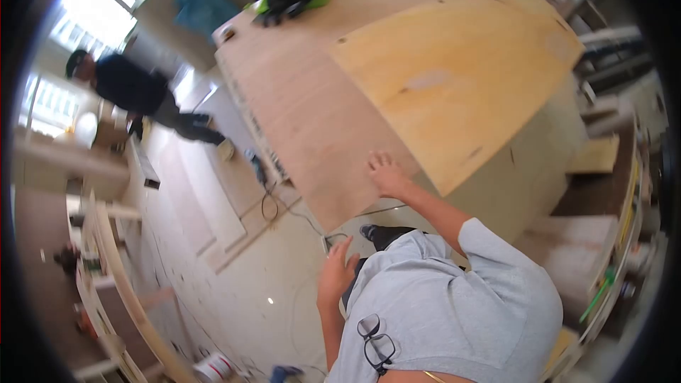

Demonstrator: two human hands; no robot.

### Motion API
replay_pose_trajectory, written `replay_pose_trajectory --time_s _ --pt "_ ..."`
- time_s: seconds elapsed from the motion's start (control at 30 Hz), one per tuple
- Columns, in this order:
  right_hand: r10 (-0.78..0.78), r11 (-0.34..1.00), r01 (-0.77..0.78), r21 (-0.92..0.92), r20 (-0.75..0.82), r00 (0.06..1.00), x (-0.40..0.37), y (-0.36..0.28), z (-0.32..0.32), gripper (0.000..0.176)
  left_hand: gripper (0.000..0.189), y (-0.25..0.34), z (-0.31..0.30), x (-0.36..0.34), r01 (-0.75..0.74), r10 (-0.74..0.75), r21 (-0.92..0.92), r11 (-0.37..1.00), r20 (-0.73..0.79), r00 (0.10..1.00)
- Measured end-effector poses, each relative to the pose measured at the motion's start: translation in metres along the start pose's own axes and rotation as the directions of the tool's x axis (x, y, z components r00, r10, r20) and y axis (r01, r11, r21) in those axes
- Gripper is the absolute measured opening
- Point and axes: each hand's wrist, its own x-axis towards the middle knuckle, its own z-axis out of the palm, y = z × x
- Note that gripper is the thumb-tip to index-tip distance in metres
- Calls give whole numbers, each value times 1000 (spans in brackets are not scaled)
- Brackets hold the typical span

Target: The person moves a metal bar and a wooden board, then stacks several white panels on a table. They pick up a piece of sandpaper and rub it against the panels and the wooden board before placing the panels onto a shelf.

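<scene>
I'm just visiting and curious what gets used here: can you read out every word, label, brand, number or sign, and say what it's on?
No text can be read for certain.
White bucket: red marks, too blurred to read.
Brown board: dark marks along its edge, too small and blurred to tell if they are letters.

From here I see bright windows upper left and a pale glossy floor lower left.
</scene>
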Motion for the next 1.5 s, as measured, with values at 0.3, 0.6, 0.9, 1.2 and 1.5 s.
replay_pose_trajectory --time_s 0.3,0.6,0.9,1.2,1.5 --pt "170 963 -77 260 -358 918 -115 -21 96 66 52 -22 -13 -30 -231 193 101 968 296 936" --pt "721 445 -804 396 375 583 -427 15 412 34 53 -55 8 -63 -326 261 162 931 328 908" --pt "906 -165 -863 477 419 58 -563 -20 473 27 56 -27 87 -69 -326 139 145 934 694 706" --pt "840 -497 -329 803 540 48 -571 37 331 22 55 142 167 13 -674 247 295 677 771 587" --pt "949 282 -58 958 -287 -132 -780 178 120 28 47 379 364 -15 -956 468 20 294 869 162"
